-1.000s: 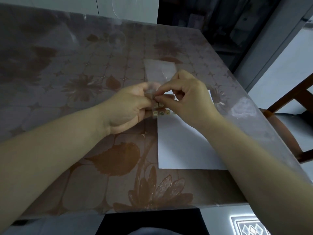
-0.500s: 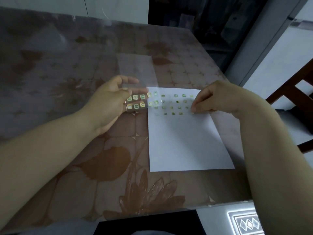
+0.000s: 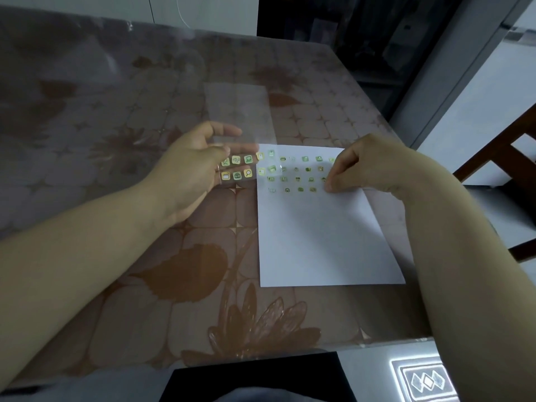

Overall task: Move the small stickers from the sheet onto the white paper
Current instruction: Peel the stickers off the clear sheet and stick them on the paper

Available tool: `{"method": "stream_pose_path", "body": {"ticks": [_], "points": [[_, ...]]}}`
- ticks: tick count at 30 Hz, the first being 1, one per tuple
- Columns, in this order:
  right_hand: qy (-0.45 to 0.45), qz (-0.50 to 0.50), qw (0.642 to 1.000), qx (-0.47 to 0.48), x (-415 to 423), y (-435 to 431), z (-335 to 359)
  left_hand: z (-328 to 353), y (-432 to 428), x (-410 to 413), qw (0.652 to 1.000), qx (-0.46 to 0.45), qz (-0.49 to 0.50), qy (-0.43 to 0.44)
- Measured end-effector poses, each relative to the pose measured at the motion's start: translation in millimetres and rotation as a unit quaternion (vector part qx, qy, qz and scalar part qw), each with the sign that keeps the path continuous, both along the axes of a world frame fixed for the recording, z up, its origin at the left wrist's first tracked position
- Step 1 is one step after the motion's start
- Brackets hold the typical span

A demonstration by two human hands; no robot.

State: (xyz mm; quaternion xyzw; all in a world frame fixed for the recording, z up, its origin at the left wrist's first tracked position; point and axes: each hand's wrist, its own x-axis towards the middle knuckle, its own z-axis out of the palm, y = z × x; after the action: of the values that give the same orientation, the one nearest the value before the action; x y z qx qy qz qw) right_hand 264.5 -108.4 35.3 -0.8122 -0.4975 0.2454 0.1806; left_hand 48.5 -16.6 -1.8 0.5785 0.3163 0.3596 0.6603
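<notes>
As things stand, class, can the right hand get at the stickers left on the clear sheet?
Probably yes. The right hand presses a sticker onto the white paper; the clear sheet, held by the left hand, lies just across with nothing between them.

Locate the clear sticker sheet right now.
In the head view, the clear plastic sticker sheet is held in the left hand, left of centre, its right edge overlapping the white paper.

The right hand [image 3: 367, 165] hides the paper's [image 3: 319, 233] far right corner. Sticker [image 3: 287, 190] pictures are too small to tell. Both forearms are cut off by the edges.
</notes>
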Motion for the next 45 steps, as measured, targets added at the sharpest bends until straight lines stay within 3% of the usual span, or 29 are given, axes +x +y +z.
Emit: {"method": "stream_pose_path", "body": {"ticks": [9, 13, 17, 24, 32, 38, 45], "points": [[-0.040, -0.015, 0.998, -0.055, 10.8, 2.3, -3.1, 2.2, -6.6, 1.1, 0.998, -0.021, -0.063, -0.018], [0.036, -0.040, 0.998, 0.026, 15.5, -0.2, -3.2, 3.3, -7.4, 0.9, 0.997, -0.024, -0.073, -0.017], [0.050, -0.043, 0.990, 0.126, 7.3, 1.5, 0.8, 4.1, -5.8, 0.0, 0.997, -0.029, -0.072, -0.016], [0.047, 0.085, 0.954, 0.282, -38.7, 14.0, -10.9, 4.4, -6.5, 0.5, 0.993, -0.066, -0.094, -0.023], [-0.065, 0.164, 0.921, 0.347, -62.6, 21.6, -27.9, 6.9, -11.7, 2.2, 0.983, -0.124, -0.114, -0.076], [-0.078, 0.191, 0.900, 0.383, -67.6, 21.2, -31.0, 6.4, -10.8, 1.4, 0.980, -0.149, -0.108, -0.075], [-0.081, 0.199, 0.909, 0.356, -68.8, 20.3, -28.1, 5.4, -12.0, 3.2, 0.986, -0.116, -0.111, -0.054]]}}
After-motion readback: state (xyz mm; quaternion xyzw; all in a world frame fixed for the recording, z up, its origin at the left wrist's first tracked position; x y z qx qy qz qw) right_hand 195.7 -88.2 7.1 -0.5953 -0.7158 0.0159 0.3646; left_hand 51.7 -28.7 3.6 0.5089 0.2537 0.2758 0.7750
